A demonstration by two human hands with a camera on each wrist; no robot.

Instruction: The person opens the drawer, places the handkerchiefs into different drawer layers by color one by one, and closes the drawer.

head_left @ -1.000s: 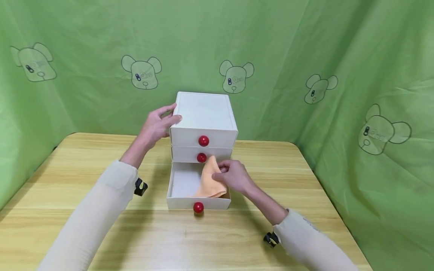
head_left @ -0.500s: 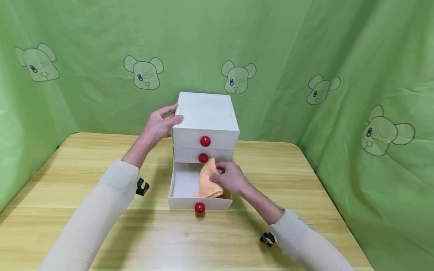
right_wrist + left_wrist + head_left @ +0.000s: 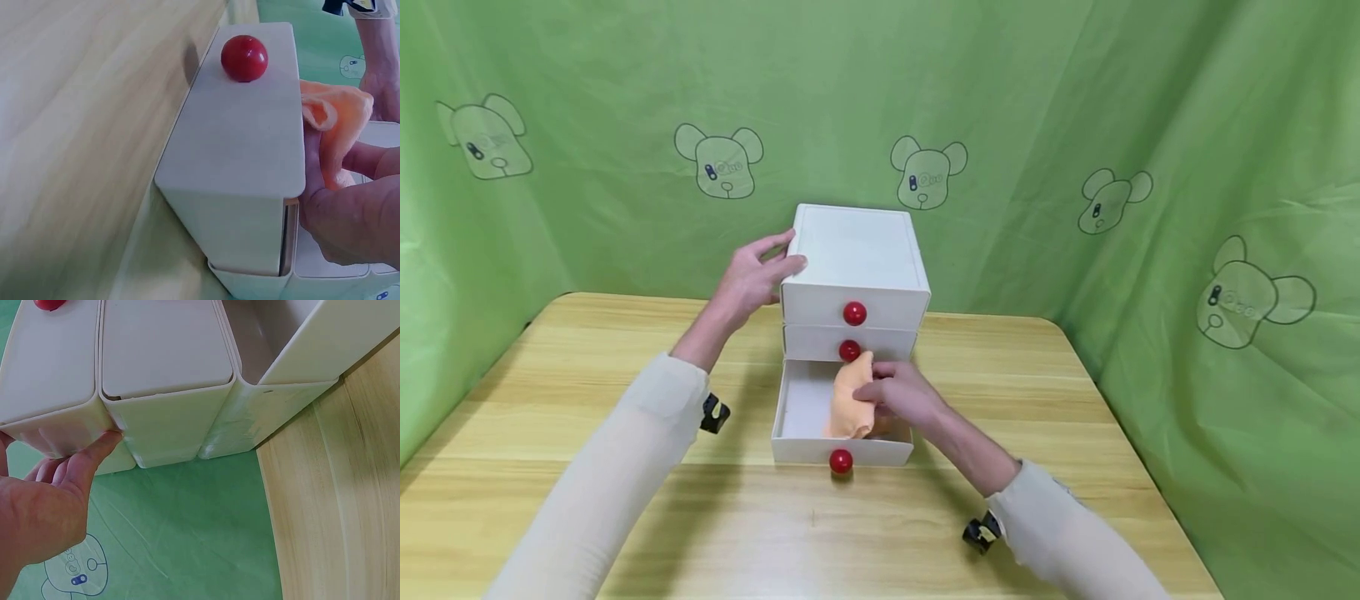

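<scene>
A white drawer cabinet (image 3: 861, 246) with red round knobs stands on the table; its bottom drawer (image 3: 880, 452) is pulled out, the two above it are closed. My left hand (image 3: 747, 279) rests against the cabinet's upper left side, fairly straight fingers touching the wall and the thumb at the top edge. Over the right part of the drawer, my right hand (image 3: 910, 398) pinches a soft orange cloth (image 3: 848, 408) between thumb and fingers. The cloth hangs into the drawer, its lower end bunched near the front wall. In the right wrist view, the cloth (image 3: 347, 106) curls in a fold beside the drawer front.
The cabinet stands on a light wooden table (image 3: 1022, 367). A green curtain (image 3: 820, 83) with printed bear heads hangs behind and along both sides. The bottom drawer's red knob (image 3: 841, 461) sticks out toward me. A black clip-like piece (image 3: 715, 413) sits at the left cuff.
My right hand has moved a little left with the cloth, which has become more bunched and shifted left within the drawer. My left hand stays on the cabinet.
</scene>
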